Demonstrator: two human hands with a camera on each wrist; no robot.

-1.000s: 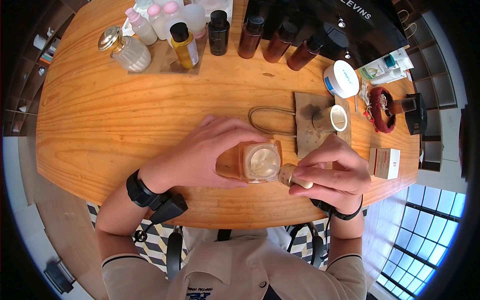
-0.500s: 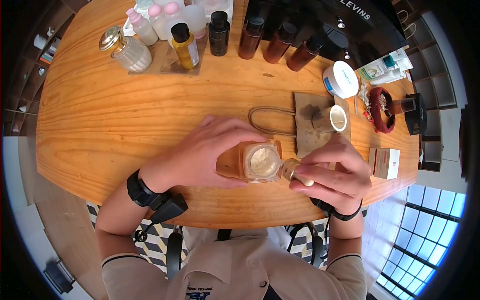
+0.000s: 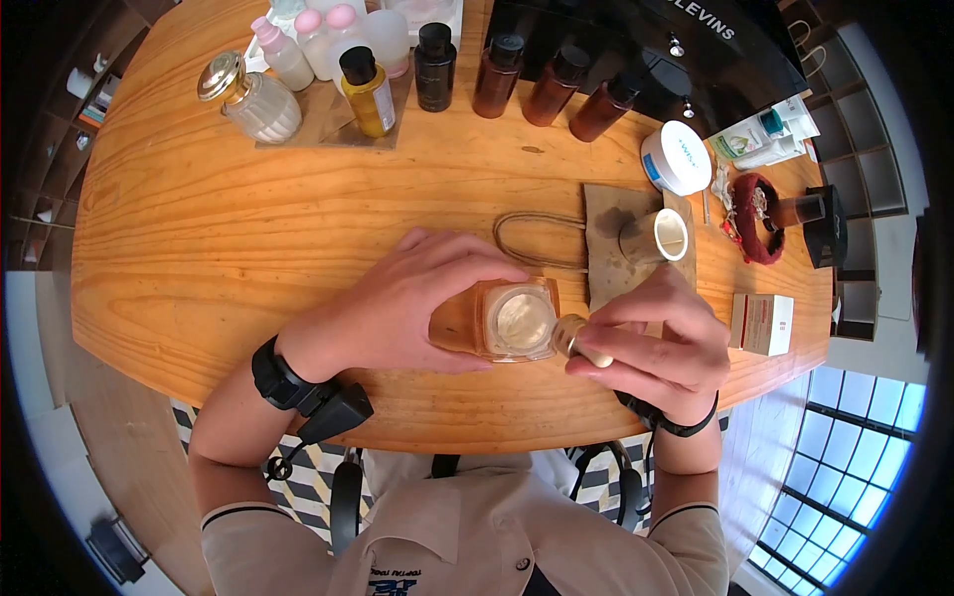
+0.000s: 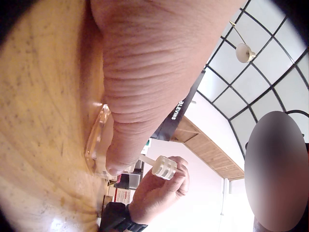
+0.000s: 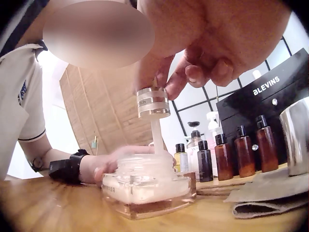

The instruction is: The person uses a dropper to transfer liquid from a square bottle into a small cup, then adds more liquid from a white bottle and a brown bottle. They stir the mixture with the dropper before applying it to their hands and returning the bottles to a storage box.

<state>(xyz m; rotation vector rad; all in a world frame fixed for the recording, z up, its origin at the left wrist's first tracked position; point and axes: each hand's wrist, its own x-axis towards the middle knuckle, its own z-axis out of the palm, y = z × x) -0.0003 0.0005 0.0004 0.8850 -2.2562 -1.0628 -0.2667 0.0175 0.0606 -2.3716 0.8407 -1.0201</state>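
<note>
A square clear glass jar with whitish contents stands uncapped on the table. My left hand holds it from the left, thumb and fingers round its sides. Above the jar's right side, my right hand pinches a dropper with a gold collar and a pale bulb. The dropper's tube points down, its lower end at the jar's mouth in the right wrist view. In the left wrist view the dropper's collar shows beyond my left hand, which hides much of the jar.
Behind the right hand a small cup lies tipped on a stained brown paper bag. A small box stands to the right. Several amber bottles, a yellow bottle and a white tub line the back.
My right hand has shifted slightly left with the dropper, whose collar now stands more upright beside the jar's rim. The left hand and the jar have stayed in place.
</note>
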